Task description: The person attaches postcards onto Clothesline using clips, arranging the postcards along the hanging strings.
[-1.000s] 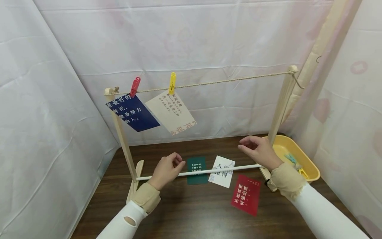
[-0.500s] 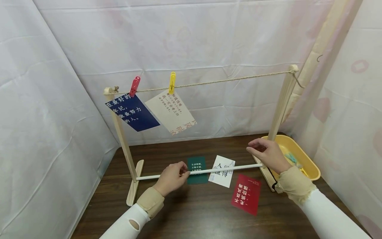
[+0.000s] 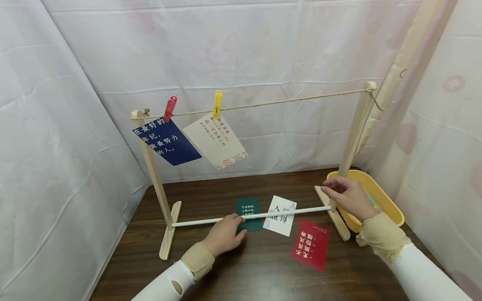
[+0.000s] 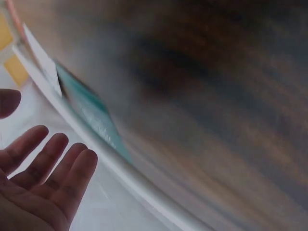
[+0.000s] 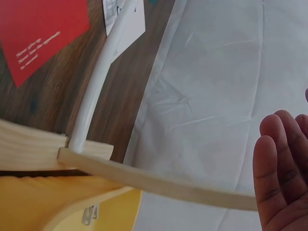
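Note:
My left hand (image 3: 224, 236) is at the near edge of the dark green card (image 3: 249, 202), just by the white rod (image 3: 211, 221). Its fingers are loosely extended and hold nothing, as the left wrist view also shows. The right hand (image 3: 351, 198), empty too, hovers beside the right wooden post (image 3: 354, 138) and in front of the yellow basin (image 3: 391, 209); the right wrist view shows its fingers fairly straight. On the table a white card (image 3: 282, 228) lies partly beneath the rod, and a red card (image 3: 310, 246) lies nearer to me.
A rope (image 3: 286, 102) runs between the two posts. From it hang a blue card (image 3: 173, 146) on a red clothespin (image 3: 170, 108) and a cream card (image 3: 214, 144) on a yellow clothespin (image 3: 217, 104). White cloth (image 3: 241, 50) stands behind.
My left hand has moved right and nearer the green card, its fingers opening out. The right hand has shifted right and down towards the yellow basin. The cards have stayed where they were.

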`<control>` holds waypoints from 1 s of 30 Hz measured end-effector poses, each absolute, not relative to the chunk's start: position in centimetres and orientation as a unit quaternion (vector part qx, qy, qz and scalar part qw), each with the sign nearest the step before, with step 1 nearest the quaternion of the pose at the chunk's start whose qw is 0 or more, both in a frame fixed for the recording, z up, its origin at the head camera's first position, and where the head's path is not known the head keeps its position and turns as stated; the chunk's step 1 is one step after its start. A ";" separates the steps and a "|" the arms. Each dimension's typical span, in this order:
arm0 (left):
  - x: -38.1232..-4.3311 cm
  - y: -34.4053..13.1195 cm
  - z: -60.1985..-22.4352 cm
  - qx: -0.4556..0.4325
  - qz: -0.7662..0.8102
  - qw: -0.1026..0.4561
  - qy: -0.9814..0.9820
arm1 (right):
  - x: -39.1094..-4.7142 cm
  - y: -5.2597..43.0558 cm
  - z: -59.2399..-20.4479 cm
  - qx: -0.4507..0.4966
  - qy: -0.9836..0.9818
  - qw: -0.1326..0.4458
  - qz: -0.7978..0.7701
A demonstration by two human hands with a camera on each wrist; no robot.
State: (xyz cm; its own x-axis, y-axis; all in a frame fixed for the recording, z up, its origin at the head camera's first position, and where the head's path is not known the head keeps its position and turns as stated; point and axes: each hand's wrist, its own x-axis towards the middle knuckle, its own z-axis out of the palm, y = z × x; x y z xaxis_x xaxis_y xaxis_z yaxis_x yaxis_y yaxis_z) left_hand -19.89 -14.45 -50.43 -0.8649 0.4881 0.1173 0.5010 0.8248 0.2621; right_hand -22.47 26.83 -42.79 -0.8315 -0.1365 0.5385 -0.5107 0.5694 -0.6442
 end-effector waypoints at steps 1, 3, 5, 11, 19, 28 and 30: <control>-19.8 -14.3 -50.6 -0.266 -0.133 0.024 -0.954 | -22.4 27.0 -42.8 0.188 -0.858 0.221 0.424; -19.7 -14.1 -51.0 -0.275 -0.118 0.022 -0.954 | -22.3 27.4 -42.9 0.183 -0.860 0.219 0.423; -19.6 -13.8 -51.4 -0.279 -0.107 0.021 -0.954 | -22.2 27.7 -42.9 0.178 -0.863 0.215 0.421; -19.5 -13.1 -52.4 -0.297 -0.075 0.016 -0.952 | -21.7 28.8 -43.0 0.157 -0.871 0.203 0.419; -19.3 -12.1 -52.5 -0.317 -0.055 -0.017 -0.947 | -21.3 30.1 -43.2 0.137 -0.877 0.200 0.414; -19.4 -11.6 -52.8 -0.328 -0.030 -0.038 -0.943 | -21.2 31.4 -43.4 0.117 -0.884 0.195 0.408; -19.4 -11.5 -52.8 -0.328 -0.028 -0.045 -0.943 | -21.2 31.7 -43.2 0.117 -0.887 0.193 0.404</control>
